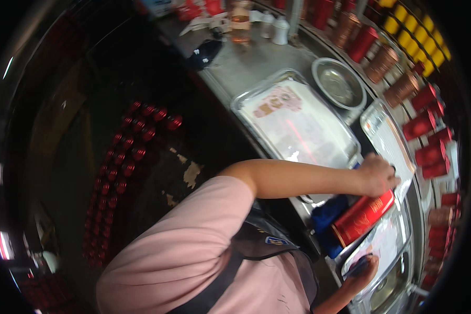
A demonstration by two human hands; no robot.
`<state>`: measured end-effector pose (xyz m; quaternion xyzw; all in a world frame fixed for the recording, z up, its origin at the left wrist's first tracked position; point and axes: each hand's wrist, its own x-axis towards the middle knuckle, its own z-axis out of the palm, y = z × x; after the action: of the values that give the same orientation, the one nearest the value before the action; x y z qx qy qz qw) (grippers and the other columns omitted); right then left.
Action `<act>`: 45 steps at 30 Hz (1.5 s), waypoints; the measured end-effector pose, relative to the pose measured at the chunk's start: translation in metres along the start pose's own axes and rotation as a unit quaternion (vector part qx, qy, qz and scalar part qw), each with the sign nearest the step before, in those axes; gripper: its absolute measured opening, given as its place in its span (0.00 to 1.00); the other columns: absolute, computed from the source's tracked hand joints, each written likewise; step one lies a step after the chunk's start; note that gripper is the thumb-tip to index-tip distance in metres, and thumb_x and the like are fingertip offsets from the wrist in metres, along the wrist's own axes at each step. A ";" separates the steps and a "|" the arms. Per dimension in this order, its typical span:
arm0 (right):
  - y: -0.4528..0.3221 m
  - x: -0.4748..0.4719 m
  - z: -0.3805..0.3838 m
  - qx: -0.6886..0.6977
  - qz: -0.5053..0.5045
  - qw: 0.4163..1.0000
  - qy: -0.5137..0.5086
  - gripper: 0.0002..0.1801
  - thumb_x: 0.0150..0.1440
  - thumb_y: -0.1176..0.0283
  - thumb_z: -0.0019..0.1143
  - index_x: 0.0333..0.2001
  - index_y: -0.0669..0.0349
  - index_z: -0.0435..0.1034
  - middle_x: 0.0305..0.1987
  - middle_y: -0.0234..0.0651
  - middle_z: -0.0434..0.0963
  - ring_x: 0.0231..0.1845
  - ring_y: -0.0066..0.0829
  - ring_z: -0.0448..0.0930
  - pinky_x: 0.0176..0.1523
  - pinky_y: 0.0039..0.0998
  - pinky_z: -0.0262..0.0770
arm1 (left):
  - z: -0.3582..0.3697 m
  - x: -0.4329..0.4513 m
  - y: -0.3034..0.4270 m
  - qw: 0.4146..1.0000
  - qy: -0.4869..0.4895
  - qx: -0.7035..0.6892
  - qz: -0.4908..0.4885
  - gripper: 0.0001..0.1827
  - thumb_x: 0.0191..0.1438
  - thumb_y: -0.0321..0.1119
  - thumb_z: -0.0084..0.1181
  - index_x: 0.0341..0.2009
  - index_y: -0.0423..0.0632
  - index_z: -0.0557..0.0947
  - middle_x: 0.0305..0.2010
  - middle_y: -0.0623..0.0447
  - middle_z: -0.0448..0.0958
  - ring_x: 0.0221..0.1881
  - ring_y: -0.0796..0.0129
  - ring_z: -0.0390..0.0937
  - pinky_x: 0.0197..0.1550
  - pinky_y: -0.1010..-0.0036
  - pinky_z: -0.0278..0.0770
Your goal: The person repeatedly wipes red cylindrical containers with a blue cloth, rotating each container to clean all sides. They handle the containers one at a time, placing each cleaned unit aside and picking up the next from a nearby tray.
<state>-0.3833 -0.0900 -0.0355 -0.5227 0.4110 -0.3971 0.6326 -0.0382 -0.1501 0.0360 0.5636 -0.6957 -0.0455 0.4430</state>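
Note:
A red cylindrical canister (364, 219) with gold decoration and writing lies slanted across the bench. My left hand (376, 176), curled and blurred, is at its far end; whether the fingers grip the canister is hidden. Under and beside the canister's near end is a blue cloth (326, 221). Lower down, my right hand (367, 271) holds a dark blue item (358, 265), too blurred to name, above a shiny metal tray (401, 229) with white printed sheets. Left of my left forearm sits a larger metal tray (243, 103) lined with white sheets, one pink-printed.
A round metal bowl (337, 84) and a narrow tray (388, 135) stand behind the large tray. Red and copper-coloured canisters (420, 123) line the back. A bottle (240, 23) and white containers (281, 31) stand far left. Shiny red round items (137, 152) lie in rows behind me.

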 end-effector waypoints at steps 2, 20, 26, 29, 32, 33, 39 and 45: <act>-0.012 -0.013 0.051 -0.251 -0.043 0.964 0.083 0.26 0.52 0.74 0.61 0.56 0.64 0.68 0.51 0.35 0.74 0.48 0.24 0.77 0.39 0.21 0.70 | 0.008 0.004 0.005 0.971 -0.106 -0.116 -0.179 0.26 0.61 0.53 0.45 0.32 0.42 0.82 0.36 0.37 0.82 0.43 0.40 0.80 0.52 0.52 0.74; -0.104 0.000 0.258 -0.423 -0.147 0.858 -0.251 0.52 0.36 0.75 0.82 0.65 0.62 0.60 0.54 0.47 0.76 0.51 0.38 0.81 0.44 0.29 0.79 | -0.276 -0.129 -0.037 0.927 0.026 -0.298 -0.227 0.17 0.47 0.41 0.72 0.29 0.39 0.84 0.24 0.53 0.80 0.27 0.76 0.74 0.31 0.73 0.71; -0.117 0.037 0.330 -0.475 -0.191 0.800 -0.313 0.52 0.36 0.85 0.71 0.68 0.58 0.61 0.56 0.47 0.77 0.34 0.33 0.79 0.35 0.27 0.74 | -0.364 -0.272 -0.021 0.925 0.241 0.101 -0.277 0.14 0.49 0.37 0.71 0.28 0.41 0.79 0.28 0.48 0.74 0.30 0.58 0.73 0.33 0.66 0.71; -0.114 0.040 0.302 -0.420 -0.154 0.850 -0.277 0.49 0.41 0.85 0.67 0.69 0.56 0.60 0.54 0.39 0.77 0.19 0.13 0.64 0.22 0.16 0.58 | -0.350 -0.347 -0.068 0.841 0.235 0.377 -0.310 0.14 0.47 0.31 0.69 0.26 0.39 0.76 0.32 0.46 0.75 0.36 0.51 0.74 0.38 0.62 0.72; -0.118 0.041 0.257 -0.450 -0.110 0.866 -0.189 0.43 0.48 0.79 0.65 0.69 0.57 0.61 0.53 0.37 0.77 0.20 0.11 0.64 0.24 0.14 0.56 | -0.341 -0.426 -0.152 0.764 0.225 0.466 -0.386 0.14 0.45 0.35 0.69 0.24 0.42 0.76 0.32 0.44 0.75 0.37 0.46 0.74 0.40 0.55 0.72; -0.123 0.042 0.245 -0.444 -0.086 0.876 -0.165 0.41 0.50 0.77 0.65 0.69 0.57 0.61 0.52 0.36 0.77 0.20 0.11 0.64 0.25 0.13 0.55 | -0.342 -0.454 -0.175 0.737 0.209 0.492 -0.414 0.13 0.44 0.37 0.69 0.25 0.44 0.78 0.31 0.46 0.75 0.37 0.47 0.75 0.42 0.54 0.72; -0.140 0.045 0.214 -0.440 -0.084 0.887 -0.115 0.33 0.59 0.79 0.59 0.69 0.58 0.62 0.48 0.33 0.74 0.29 0.09 0.68 0.29 0.10 0.58 | -0.341 -0.546 -0.236 0.647 0.182 0.526 -0.521 0.14 0.47 0.40 0.69 0.29 0.44 0.80 0.37 0.43 0.80 0.44 0.45 0.78 0.49 0.54 0.75; -0.140 0.048 0.229 -0.431 -0.075 0.895 -0.094 0.34 0.55 0.79 0.61 0.66 0.60 0.64 0.50 0.37 0.78 0.21 0.10 0.68 0.22 0.15 0.60 | -0.346 -0.518 -0.227 0.665 0.168 0.457 -0.567 0.16 0.50 0.46 0.67 0.33 0.46 0.82 0.37 0.43 0.80 0.43 0.44 0.78 0.45 0.52 0.75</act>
<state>-0.1632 -0.0773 0.1241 -0.8081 0.4399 -0.1761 0.3500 0.3473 0.3459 -0.1760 0.9789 -0.0896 0.1314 0.1280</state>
